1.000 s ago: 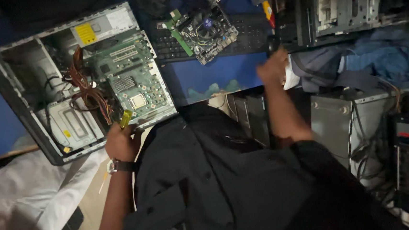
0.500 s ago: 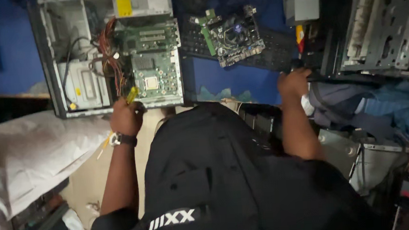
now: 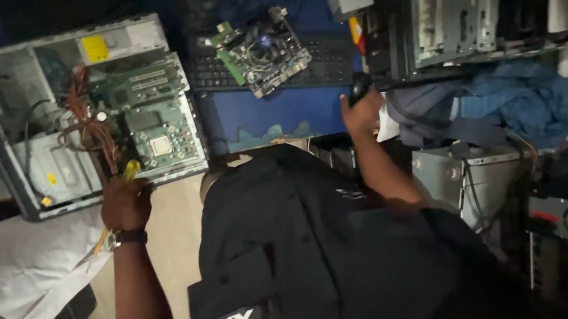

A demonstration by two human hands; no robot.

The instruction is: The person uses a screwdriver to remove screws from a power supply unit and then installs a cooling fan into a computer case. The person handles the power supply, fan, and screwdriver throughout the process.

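Note:
My left hand [image 3: 124, 204], a watch on its wrist, is closed around a yellow-handled screwdriver [image 3: 129, 170] at the front edge of an open computer case [image 3: 2, 126] lying on its side. A green motherboard [image 3: 162, 131] and a bundle of red and orange wires [image 3: 92, 129] sit inside the case. My right hand [image 3: 360, 111] reaches out to the right and grips a small black object [image 3: 359, 86]; I cannot tell what it is.
A loose motherboard [image 3: 260, 51] lies on a black keyboard [image 3: 324, 67] on the blue surface [image 3: 274, 113]. Bare metal chassis [image 3: 460, 14] stand at the upper right, with blue cloth [image 3: 526, 99] and another case [image 3: 471, 173] below. A white cloth [image 3: 25, 264] lies lower left.
The view has swung about. My right hand has moved up and closed on the black object. My left hand stays at the case's edge with the screwdriver.

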